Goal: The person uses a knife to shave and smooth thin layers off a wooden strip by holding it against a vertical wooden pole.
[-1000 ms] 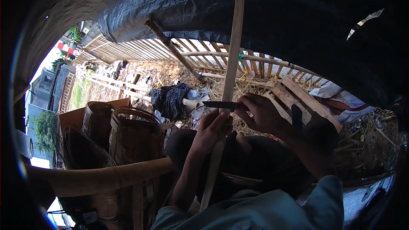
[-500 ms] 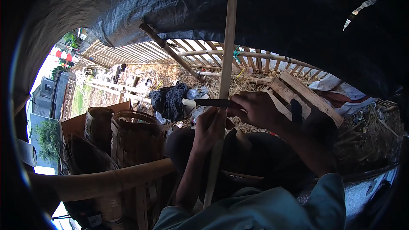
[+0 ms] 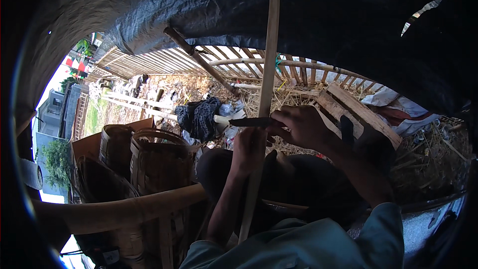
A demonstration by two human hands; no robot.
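A long, flat bamboo strip (image 3: 269, 60) runs upright through the middle of the view, from the top edge down past my lap. My left hand (image 3: 249, 149) is closed round it, just below a dark-bladed knife (image 3: 249, 122). The knife's handle is in my right hand (image 3: 301, 127), fingers wrapped over it. Its blade points left and lies across the strip, touching or nearly touching it. My right fingers hide most of the handle.
Woven bamboo baskets (image 3: 162, 162) stand at the left behind a thick bamboo pole (image 3: 134, 214). Wooden slats (image 3: 348, 112) lie on straw at the right. A black net-like bundle (image 3: 199, 117) lies ahead. Dark tarpaulin (image 3: 214, 10) hangs overhead, with a bamboo fence (image 3: 239, 62) beyond.
My left hand has turned and shifted slightly right, its fingers closing round the bamboo strip. The strip's top has moved a little right. The knife stays nearly in place, across the strip.
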